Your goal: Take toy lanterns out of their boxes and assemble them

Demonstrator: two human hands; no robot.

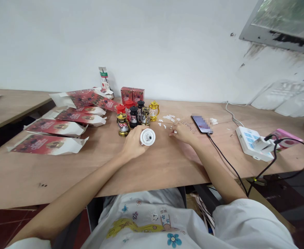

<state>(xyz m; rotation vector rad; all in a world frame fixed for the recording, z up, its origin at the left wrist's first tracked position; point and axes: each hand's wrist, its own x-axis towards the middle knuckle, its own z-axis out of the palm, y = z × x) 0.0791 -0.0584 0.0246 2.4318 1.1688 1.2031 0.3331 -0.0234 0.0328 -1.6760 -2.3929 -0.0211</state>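
My left hand [135,141] is closed around a white round piece [147,137], its open face turned up toward me. Small dark and metallic parts show inside its recess; whether anything is attached underneath is hidden. On the right, my right hand [182,133] has its fingertips pinched together just above the table, by small white pieces [169,118]. A tiny white bit shows at those fingertips, too small to name. Just beyond my left hand stand several small lanterns: a bronze one [122,125], a black one [133,117], a red one [120,109] and a gold one [154,110].
Flattened red-and-white printed cartons [48,143] lie at the left, and two red boxes [132,94] stand by the wall. Right of my right hand are a phone [201,123] on a black cable and a white power strip [253,141]. A clear bottle [104,77] stands at the back.
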